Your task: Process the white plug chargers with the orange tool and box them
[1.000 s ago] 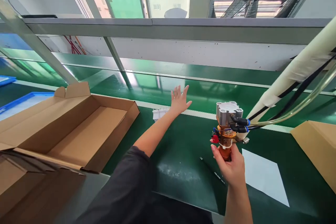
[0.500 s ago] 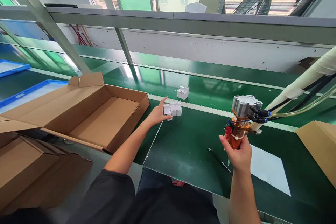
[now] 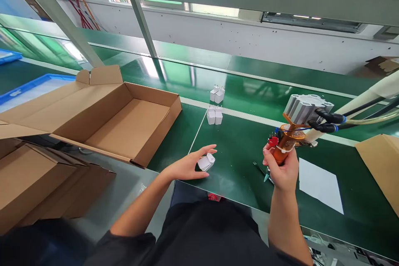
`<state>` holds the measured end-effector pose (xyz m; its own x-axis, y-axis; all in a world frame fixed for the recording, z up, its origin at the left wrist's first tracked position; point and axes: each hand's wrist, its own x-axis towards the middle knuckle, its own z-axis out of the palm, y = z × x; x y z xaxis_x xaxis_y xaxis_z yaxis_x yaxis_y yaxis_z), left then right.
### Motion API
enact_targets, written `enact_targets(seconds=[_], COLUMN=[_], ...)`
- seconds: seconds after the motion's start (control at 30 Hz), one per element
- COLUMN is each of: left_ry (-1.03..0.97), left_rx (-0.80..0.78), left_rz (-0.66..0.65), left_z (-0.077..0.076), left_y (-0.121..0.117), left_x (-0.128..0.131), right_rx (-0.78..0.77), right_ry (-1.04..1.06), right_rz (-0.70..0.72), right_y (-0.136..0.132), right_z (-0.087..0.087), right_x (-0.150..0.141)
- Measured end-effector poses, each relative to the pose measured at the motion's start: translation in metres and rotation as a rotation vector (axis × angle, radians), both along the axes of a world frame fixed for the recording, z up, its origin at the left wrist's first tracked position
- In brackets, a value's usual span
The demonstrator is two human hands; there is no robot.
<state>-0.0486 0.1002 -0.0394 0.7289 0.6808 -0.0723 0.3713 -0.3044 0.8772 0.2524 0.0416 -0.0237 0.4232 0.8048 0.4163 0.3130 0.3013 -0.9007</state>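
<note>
My left hand [image 3: 187, 167] is near the front edge of the green table, thumb and fingers curved around a white plug adapter [image 3: 207, 162]. Some of its fingertips reach past the adapter, and part of the grip is hidden. Farther back, two white plug adapters [image 3: 215, 115] stand side by side with pins up. My right hand [image 3: 283, 172] is wrapped around the orange cylindrical body of a pneumatic tool [image 3: 282, 153], which has a silver block on top and a teal tip below. Its thumb is close to the red switch [image 3: 273, 141].
More white adapters [image 3: 217, 94] stand behind the white line. An open cardboard box [image 3: 162, 133] is at left, above stacked cardboard [image 3: 59, 183]. A black pen [image 3: 260, 170] and white paper [image 3: 321, 185] lie at right. Hoses [image 3: 370, 118] run from the tool past a wrapped pole.
My left hand has drawn back from the front adapter group toward me with a white adapter, leaving two there. My right hand still grips the tool, now tilted differently. The view has tipped down.
</note>
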Motion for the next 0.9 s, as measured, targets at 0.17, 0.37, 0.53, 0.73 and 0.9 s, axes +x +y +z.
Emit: enact_targets(seconds=[0.17,0.37,0.53,0.73,0.9], left_ry=[-0.311,-0.098,0.049,0.071,0.037], left_rx=[-0.092,0.301,0.459,0.314,0.250], left_rz=[0.377,0.555,0.422,0.382,0.378], left_z=[-0.030,-0.048,-0.053,-0.032,-0.013], left_y=[-0.014,-0.031,-0.037,-0.049,-0.051], left_x=[0.003,0.014,0.028,0.030,0.024], right_rx=[0.002,0.101,0.150,0.221,0.243], right_ry=[-0.001,0.102,0.103,0.093,0.055], right_rz=[-0.080,0.026,0.096,0.155,0.059], right_y=[0.002,0.008,0.018,0.031,0.034], right_z=[0.004,0.007,0.017,0.035,0.042], right_x=[-0.018,-0.042,-0.076,-0.121,-0.135])
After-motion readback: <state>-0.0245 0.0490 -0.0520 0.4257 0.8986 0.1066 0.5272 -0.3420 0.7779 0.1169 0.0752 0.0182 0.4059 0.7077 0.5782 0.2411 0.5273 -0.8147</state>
